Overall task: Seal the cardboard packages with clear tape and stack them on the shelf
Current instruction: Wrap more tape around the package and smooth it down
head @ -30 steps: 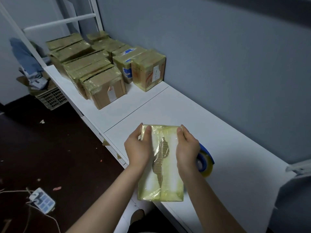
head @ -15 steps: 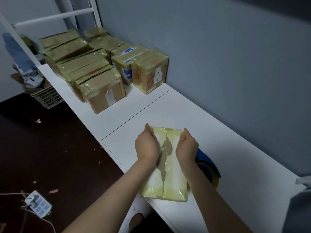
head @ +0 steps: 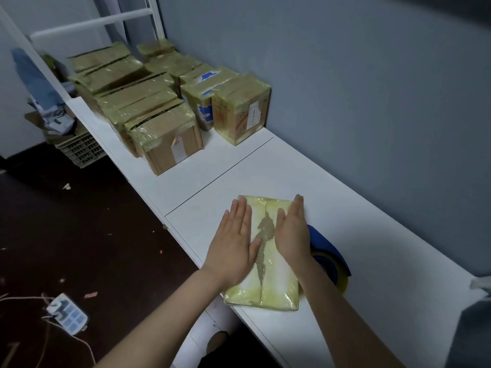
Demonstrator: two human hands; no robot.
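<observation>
A flat cardboard package (head: 265, 285) wrapped in yellowish clear tape lies on the white shelf (head: 358, 221), its near end at the front edge. My left hand (head: 233, 240) presses flat on its left half with fingers straight. My right hand (head: 291, 232) lies flat along its right half, fingers straight and pointing away. A strip of bare cardboard shows between the hands. A blue tape dispenser (head: 329, 258) with a roll of clear tape sits just right of the package, partly hidden behind my right wrist.
Several taped cardboard boxes (head: 170, 139) stand in rows at the far left end of the shelf, against the grey wall (head: 345, 75). A power strip (head: 67, 314) and scraps lie on the dark floor at left. A plastic crate (head: 79, 150) sits beyond.
The package came down from my grip onto the shelf. Both hands went from holding its sides with curled fingers to lying flat on top of it.
</observation>
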